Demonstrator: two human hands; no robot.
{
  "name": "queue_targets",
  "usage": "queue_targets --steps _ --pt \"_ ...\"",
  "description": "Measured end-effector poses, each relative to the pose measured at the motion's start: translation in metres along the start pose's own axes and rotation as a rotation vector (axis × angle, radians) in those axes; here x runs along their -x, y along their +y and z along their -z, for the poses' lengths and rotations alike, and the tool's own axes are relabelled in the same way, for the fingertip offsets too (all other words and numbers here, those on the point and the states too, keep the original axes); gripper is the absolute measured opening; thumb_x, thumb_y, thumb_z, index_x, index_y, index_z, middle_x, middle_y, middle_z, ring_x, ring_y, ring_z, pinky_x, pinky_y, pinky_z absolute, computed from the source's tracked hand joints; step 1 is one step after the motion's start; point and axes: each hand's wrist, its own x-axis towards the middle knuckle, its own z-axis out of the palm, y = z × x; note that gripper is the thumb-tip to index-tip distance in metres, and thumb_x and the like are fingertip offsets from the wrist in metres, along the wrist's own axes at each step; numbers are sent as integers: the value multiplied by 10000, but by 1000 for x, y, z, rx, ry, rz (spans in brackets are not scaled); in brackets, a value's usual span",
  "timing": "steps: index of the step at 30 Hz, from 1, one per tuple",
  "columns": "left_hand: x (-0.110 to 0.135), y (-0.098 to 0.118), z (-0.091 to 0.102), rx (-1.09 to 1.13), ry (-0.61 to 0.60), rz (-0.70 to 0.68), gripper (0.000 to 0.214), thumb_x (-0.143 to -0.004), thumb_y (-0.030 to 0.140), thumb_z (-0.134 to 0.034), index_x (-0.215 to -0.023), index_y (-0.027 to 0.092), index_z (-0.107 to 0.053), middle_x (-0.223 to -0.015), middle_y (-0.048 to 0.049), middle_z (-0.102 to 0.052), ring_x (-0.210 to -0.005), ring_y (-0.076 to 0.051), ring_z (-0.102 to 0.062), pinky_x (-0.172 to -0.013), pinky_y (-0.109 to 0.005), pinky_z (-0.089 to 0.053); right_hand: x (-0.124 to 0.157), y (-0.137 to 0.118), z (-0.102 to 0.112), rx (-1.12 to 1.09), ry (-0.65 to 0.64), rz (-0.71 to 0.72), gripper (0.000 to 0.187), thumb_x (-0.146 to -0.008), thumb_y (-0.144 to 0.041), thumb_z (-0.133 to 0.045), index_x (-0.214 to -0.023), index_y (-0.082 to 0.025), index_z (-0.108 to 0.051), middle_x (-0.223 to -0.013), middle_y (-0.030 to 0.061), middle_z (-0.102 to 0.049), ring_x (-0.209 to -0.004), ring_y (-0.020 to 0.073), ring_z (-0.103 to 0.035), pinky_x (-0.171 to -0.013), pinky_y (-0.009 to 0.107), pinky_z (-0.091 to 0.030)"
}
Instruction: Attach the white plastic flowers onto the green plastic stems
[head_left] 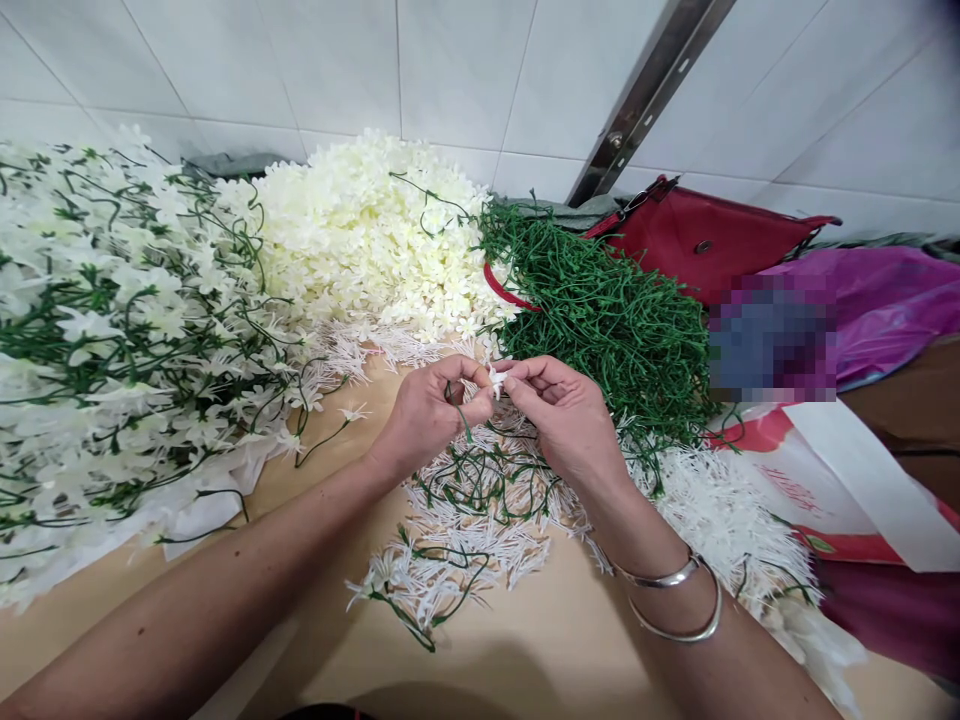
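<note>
Two hands meet over the middle of the tan table [337,650], fingertips pinched close together. The left hand [431,415] holds one thin green stem [469,432]; the right hand [566,415] grips one small white flower [496,383] between the two hands. I see one soft, ruffled cream petal heap [375,220] far off, one wiry green heap [600,310] far right, and one leafy blossom heap [90,330] left. Spiky white strands [517,565] lie near. One smooth red bag [697,240] rests far right.

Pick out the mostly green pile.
The green stem pile beside the red bag; every other pile, like the cream petal pile, shows plenty of pale pieces.
</note>
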Motion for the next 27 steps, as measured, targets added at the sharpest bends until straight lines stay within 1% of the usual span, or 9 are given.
queue_targets --steps 3,6,7,8,10,13,17,22,27 --pt "-2 -2 1 14 22 7 89 -711 261 -654 -740 177 -645 -542 83 -362 -510 -75 -275 -501 -241 -207 2 -4 -1 2 0 60 109 -776 -239 -775 -828 -230 -680 -1100 46 -760 -827 133 -706 -758 274 -570" --pt "-2 -2 1 15 41 6 101 -705 270 -664 -747 179 -649 -536 84 -360 -504 -77 -282 -496 -244 -209 4 -6 0 78 -18 155 94 -783 -196 -766 -849 -229 -708 -1171 64 -730 -998 158 -721 -928 312 -563" --pt "-2 -2 1 11 43 3 103 -705 271 -666 -748 179 -649 -533 85 -358 -500 -77 -281 -493 -245 -208 4 -6 0 113 -33 177 81 -790 -187 -758 -853 -225 -724 -1174 73 -730 -1052 171 -717 -961 322 -555" --pt "-2 -2 2 4 44 0 102 -707 270 -667 -749 179 -650 -528 87 -356 -494 -76 -278 -489 -245 -205 5 -5 1 147 -49 191 71 -799 -182 -749 -857 -222 -736 -1174 81 -733 -1085 181 -714 -975 330 -554" --pt "-1 0 2 -22 39 -5 96 -716 266 -669 -750 177 -655 -518 91 -354 -484 -74 -269 -481 -247 -195 6 -4 1 212 -63 210 60 -815 -182 -735 -862 -217 -750 -1167 90 -748 -1084 193 -724 -961 341 -565" --pt "1 2 3 -65 34 -15 91 -727 260 -678 -760 176 -663 -513 95 -361 -476 -72 -263 -476 -248 -186 7 -5 0 315 -47 260 41 -832 -191 -720 -841 -216 -752 -1133 89 -774 -1045 204 -740 -939 361 -574" --pt "2 5 4 -115 35 -63 62 -736 235 -680 -756 179 -662 -531 94 -383 -487 -68 -275 -486 -240 -208 9 -10 -3 398 -18 319 74 -839 -172 -692 -815 -227 -735 -1109 73 -788 -1040 207 -741 -938 371 -569" --pt "2 5 3 -119 13 -48 69 -739 249 -669 -748 182 -653 -516 99 -357 -479 -70 -259 -482 -238 -203 9 -11 -4 388 -22 288 94 -830 -157 -676 -796 -233 -718 -1076 67 -790 -1033 207 -736 -952 380 -555" --pt "-1 1 4 -71 17 -16 89 -727 269 -660 -747 184 -644 -506 104 -314 -482 -76 -247 -481 -237 -207 4 -8 0 262 -74 157 39 -813 -230 -715 -797 -215 -747 -1094 92 -789 -1050 217 -736 -951 377 -553"
